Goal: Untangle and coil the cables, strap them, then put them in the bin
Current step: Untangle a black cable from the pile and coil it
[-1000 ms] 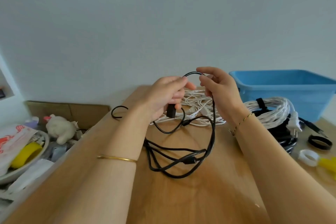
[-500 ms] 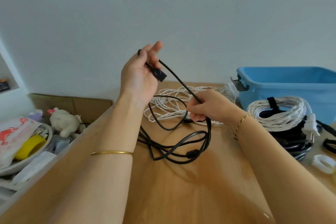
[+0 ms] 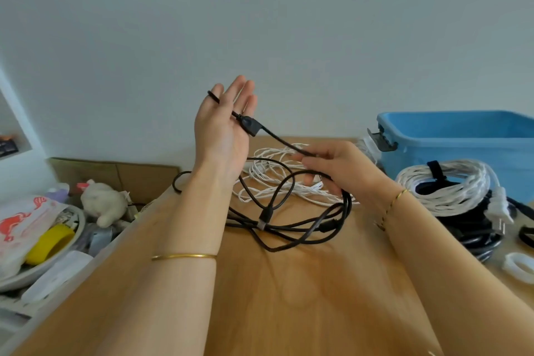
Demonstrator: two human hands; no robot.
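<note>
My left hand (image 3: 222, 136) is raised, palm towards me and fingers straight. The black cable (image 3: 289, 228) hooks behind its thumb and crosses the palm, with the cable's plug (image 3: 249, 126) lying against the fingers. From the plug the cable runs taut down to my right hand (image 3: 341, 167), which pinches it low over the table. The rest of the black cable lies in loose tangled loops on the wooden table (image 3: 289, 298). Behind it lies a loose white cable (image 3: 271, 179). The blue bin (image 3: 462, 141) stands at the back right.
In front of the bin, a strapped white cable coil (image 3: 450, 185) sits on a black coil (image 3: 474, 234). A white strap ring (image 3: 520, 266) and a black one (image 3: 526, 237) lie at the right edge. Left of the table are a plush toy (image 3: 101, 202) and a cluttered bowl (image 3: 49, 243).
My left hand rose with the plug end and opened its fingers straight. My right hand slid down the cable to just above the table. The tangle now lies flatter on the table.
</note>
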